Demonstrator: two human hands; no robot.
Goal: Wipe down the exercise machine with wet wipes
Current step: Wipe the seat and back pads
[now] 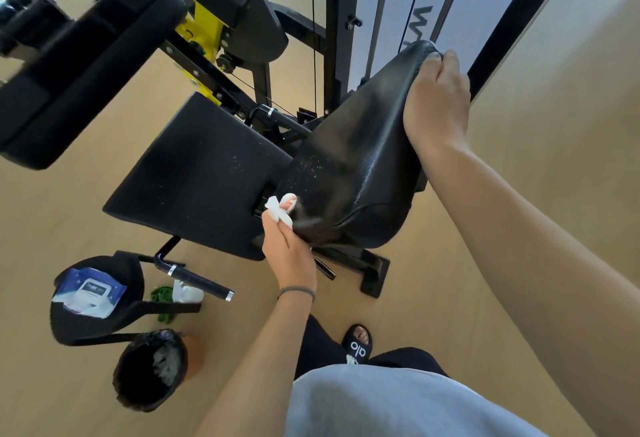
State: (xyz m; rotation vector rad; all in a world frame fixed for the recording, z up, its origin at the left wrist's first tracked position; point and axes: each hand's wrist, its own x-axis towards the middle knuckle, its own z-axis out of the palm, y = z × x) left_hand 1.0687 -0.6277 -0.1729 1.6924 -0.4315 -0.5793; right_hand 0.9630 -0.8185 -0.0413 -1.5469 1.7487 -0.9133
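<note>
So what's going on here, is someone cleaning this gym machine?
Yes. A person is wiping down a black padded backrest on the exercise machine. The left hand pinches a white wet wipe against the pad's lower edge, while the right hand grips the pad's top to steady it. Part of the pad looks wet and shiny. On the floor to the left, a pack of wipes lies on a black bag, next to a lined trash bin.
</note>
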